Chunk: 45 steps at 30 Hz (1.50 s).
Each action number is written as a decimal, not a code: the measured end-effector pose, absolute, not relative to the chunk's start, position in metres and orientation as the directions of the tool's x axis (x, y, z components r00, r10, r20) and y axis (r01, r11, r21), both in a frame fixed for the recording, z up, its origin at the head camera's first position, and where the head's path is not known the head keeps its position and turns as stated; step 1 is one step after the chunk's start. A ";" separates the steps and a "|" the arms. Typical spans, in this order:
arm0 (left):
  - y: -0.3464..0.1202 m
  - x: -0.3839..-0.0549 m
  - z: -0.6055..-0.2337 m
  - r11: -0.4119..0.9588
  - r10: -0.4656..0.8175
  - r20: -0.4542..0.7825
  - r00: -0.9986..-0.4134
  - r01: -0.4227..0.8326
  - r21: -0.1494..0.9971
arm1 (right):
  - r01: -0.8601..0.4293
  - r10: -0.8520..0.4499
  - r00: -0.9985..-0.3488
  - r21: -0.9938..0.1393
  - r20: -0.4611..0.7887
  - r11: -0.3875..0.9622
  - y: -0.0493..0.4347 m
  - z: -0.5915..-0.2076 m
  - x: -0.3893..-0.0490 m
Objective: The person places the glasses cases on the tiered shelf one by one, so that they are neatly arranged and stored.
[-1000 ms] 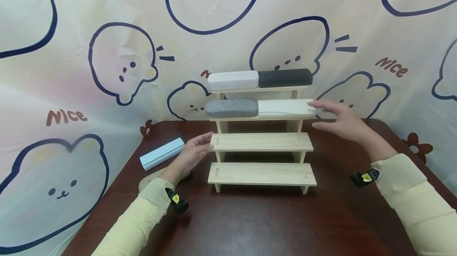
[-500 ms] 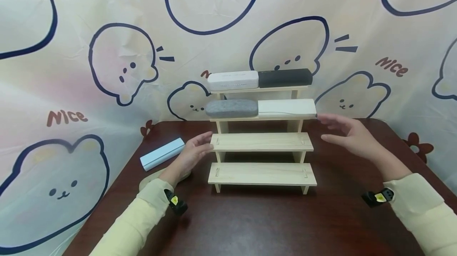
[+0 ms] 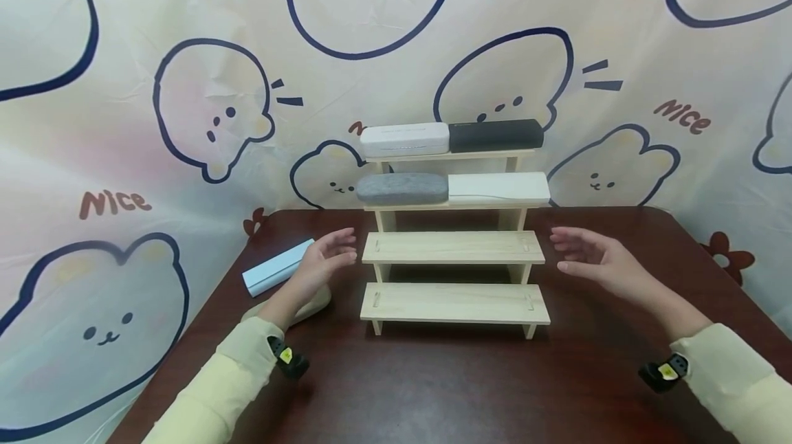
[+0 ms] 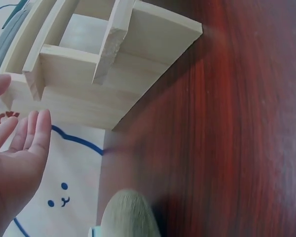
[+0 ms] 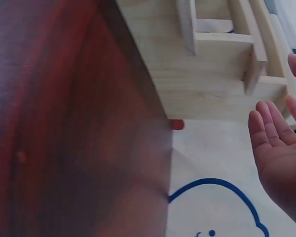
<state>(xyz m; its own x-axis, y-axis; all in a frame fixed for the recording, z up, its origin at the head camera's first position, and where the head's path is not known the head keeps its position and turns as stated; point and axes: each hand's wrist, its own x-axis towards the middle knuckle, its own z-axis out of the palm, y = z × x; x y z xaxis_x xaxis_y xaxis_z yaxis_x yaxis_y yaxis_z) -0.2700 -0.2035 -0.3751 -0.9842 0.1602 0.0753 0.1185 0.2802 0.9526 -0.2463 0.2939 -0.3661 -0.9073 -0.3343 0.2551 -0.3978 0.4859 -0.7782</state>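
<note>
A stepped wooden rack (image 3: 454,303) stands on the table with several tiers. On its top tier lie a white case (image 3: 405,139) and a black case (image 3: 495,135), end to end. The tier below bears a grey case (image 3: 402,188) and a white flap case (image 3: 498,187). My left hand (image 3: 324,258) is off the rack's left side, fingers loosely bent and holding nothing. To the rack's right my right hand (image 3: 597,262) hovers with nothing in it. Both palms (image 4: 19,170) face the rack.
Left of the rack a light blue case (image 3: 278,268) lies on the dark wood table (image 3: 452,389). A beige rounded case (image 3: 312,304) sits nearer, partly hidden by my left forearm. A cartoon-print cloth (image 3: 216,11) hangs behind.
My right hand has come down and away from the white flap case's right end. My left hand has drawn back leftward from the rack's edge. The cases stay where they were.
</note>
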 end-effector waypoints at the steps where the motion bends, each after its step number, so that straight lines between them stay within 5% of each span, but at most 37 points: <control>1: -0.206 -0.269 -0.375 0.296 0.160 0.083 -0.984 0.128 0.947 | -0.385 -0.335 -0.911 -0.786 0.240 0.484 0.294 -0.369 -0.245; 11: -0.232 -0.258 -0.370 0.397 0.150 0.175 -0.973 0.222 0.891 | -0.293 -0.361 -0.923 -0.853 0.135 0.431 0.294 -0.384 -0.238; 23: -0.256 -0.239 -0.378 0.301 0.158 0.299 -0.941 0.335 0.893 | -0.190 -0.397 -0.917 -0.907 0.028 0.375 0.291 -0.410 -0.235; 35: -0.277 -0.222 -0.388 0.444 0.155 0.335 -0.929 0.369 0.817 | -0.065 -0.422 -0.905 -0.961 -0.056 0.267 0.281 -0.425 -0.227; 45: -0.298 -0.213 -0.400 0.602 0.189 0.462 -0.867 0.474 0.643 | -0.004 -0.470 -0.878 -0.983 -0.086 0.186 0.277 -0.431 -0.229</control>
<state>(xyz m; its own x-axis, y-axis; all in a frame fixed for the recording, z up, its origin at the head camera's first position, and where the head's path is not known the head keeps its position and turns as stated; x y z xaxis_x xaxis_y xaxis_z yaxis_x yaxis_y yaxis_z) -0.2132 -0.2976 -0.3996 -0.8666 0.1888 0.4618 0.4738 0.6017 0.6430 -0.2285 0.2772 -0.4312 -0.8783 -0.4704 -0.0856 -0.0037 0.1857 -0.9826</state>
